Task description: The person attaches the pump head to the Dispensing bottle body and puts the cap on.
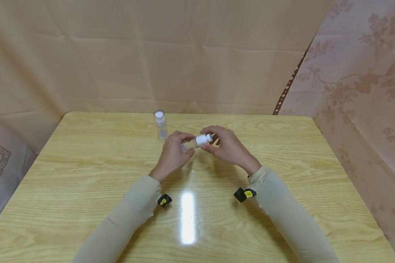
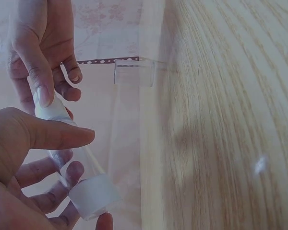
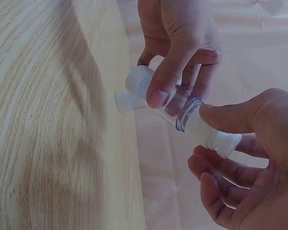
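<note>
Tilted above the table, a small clear bottle (image 1: 189, 145) with a white pump top (image 1: 204, 139) lies between both hands. My left hand (image 1: 175, 152) grips its clear body, thumb on one side and fingers on the other. The white base (image 2: 95, 196) shows past the left fingers in the left wrist view. My right hand (image 1: 228, 146) pinches the white top between thumb and fingers; its stepped end (image 3: 224, 143) sticks out beyond the thumb in the right wrist view. A second clear bottle (image 1: 161, 126) with a white top under a clear cap stands behind the left hand.
A clear, open cylinder (image 2: 133, 73) stands near the table's far edge in the left wrist view; I cannot make it out in the head view. The wood-grain table (image 1: 85, 164) meets a beige curtain (image 1: 171, 65) behind, with a floral cloth (image 1: 365, 95) at right.
</note>
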### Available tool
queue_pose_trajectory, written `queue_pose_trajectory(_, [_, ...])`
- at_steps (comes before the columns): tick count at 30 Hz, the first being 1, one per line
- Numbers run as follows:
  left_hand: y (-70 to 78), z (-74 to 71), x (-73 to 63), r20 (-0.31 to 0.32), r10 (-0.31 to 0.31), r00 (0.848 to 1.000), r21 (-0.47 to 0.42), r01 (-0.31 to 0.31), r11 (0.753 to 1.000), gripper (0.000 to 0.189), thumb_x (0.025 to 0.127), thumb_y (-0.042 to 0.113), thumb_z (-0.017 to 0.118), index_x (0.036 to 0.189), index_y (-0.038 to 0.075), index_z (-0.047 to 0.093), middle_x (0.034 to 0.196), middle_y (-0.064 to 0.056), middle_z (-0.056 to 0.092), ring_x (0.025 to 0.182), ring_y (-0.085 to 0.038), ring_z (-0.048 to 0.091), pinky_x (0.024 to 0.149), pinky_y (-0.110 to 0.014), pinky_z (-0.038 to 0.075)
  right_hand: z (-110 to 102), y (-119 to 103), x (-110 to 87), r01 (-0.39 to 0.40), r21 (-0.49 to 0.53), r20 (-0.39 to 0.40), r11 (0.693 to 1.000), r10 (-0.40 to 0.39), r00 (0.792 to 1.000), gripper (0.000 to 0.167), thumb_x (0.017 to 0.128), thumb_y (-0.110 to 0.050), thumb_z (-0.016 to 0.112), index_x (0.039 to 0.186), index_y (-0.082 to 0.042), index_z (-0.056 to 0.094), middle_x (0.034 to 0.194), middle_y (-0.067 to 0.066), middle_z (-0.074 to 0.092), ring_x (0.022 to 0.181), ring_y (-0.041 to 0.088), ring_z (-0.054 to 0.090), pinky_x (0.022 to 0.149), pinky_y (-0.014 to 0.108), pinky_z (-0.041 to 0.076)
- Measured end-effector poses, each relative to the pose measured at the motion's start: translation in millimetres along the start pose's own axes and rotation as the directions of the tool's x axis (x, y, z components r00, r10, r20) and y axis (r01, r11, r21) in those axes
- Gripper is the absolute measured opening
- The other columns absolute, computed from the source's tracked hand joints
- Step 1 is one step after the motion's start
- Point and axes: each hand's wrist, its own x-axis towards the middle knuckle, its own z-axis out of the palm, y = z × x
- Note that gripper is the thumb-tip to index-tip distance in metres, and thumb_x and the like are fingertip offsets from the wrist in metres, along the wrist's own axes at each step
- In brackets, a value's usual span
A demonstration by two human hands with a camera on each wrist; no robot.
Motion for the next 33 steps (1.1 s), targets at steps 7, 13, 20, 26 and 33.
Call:
queue_pose_trajectory(7, [0.5, 1.0, 0.6, 0.001, -0.008, 1.0, 0.001, 0.008, 1.0, 0.036, 0.08, -0.004, 0.081, 0.115, -0.003, 0.072, 0.109, -0.018, 0.067, 0.104, -0.04, 0.062, 0.09, -0.048, 0.049, 0.0, -0.4, 0.4, 0.013, 0.003, -0.006, 1.0, -0.013, 1.0, 0.027, 0.093, -0.012, 0.075, 0.119, -0.005, 0.068, 0.103, 0.008, 0.069, 0.087, 0.023, 0.062, 0.077, 0.038, 0.053])
queue_pose_trajectory(13, [0.9, 0.8, 0.5, 0.006, -0.013, 1.0, -0.007, 0.013, 1.0, 0.036, 0.08, -0.004, 0.08, 0.115, -0.003, 0.072, 0.109, -0.018, 0.067, 0.105, -0.039, 0.061, 0.091, -0.049, 0.048, 0.3, -0.5, 0.0, -0.018, 0.012, 0.0, 1.0, 0.018, 1.0, 0.027, 0.096, -0.019, 0.073, 0.119, -0.007, 0.069, 0.098, 0.006, 0.069, 0.084, 0.02, 0.062, 0.07, 0.035, 0.051])
queue_pose_trajectory(20, [1.5, 0.3, 0.3, 0.006, -0.01, 1.0, 0.002, 0.01, 1.0, 0.037, 0.08, -0.004, 0.08, 0.116, -0.003, 0.072, 0.109, -0.019, 0.067, 0.104, -0.039, 0.061, 0.09, -0.048, 0.049, -0.1, -0.4, 0.0, -0.011, 0.012, -0.005, 1.0, 0.011, 1.0, 0.035, 0.093, -0.017, 0.076, 0.124, -0.004, 0.067, 0.103, 0.009, 0.068, 0.089, 0.03, 0.062, 0.075, 0.038, 0.051])
queue_pose_trajectory(26, [2.4, -1.0, -0.2, 0.009, -0.01, 1.0, 0.004, 0.01, 1.0, 0.037, 0.081, -0.004, 0.08, 0.116, -0.003, 0.072, 0.111, -0.019, 0.067, 0.105, -0.038, 0.062, 0.091, -0.049, 0.05, -0.5, -0.8, 0.0, 0.039, 0.019, -0.014, 0.999, -0.039, 0.999, 0.029, 0.092, -0.01, 0.077, 0.119, -0.004, 0.068, 0.104, 0.009, 0.068, 0.091, 0.031, 0.062, 0.077, 0.038, 0.051])
queue_pose_trajectory(33, [3.0, -2.3, -0.7, 0.016, -0.024, 1.0, -0.011, 0.024, 1.0, 0.036, 0.082, -0.004, 0.079, 0.117, -0.003, 0.072, 0.111, -0.018, 0.067, 0.107, -0.039, 0.062, 0.092, -0.048, 0.05, 0.4, -2.3, 0.5, 0.014, 0.015, -0.007, 1.0, -0.014, 1.0, 0.023, 0.094, -0.015, 0.074, 0.115, -0.007, 0.07, 0.097, 0.006, 0.068, 0.085, 0.022, 0.061, 0.073, 0.036, 0.051])
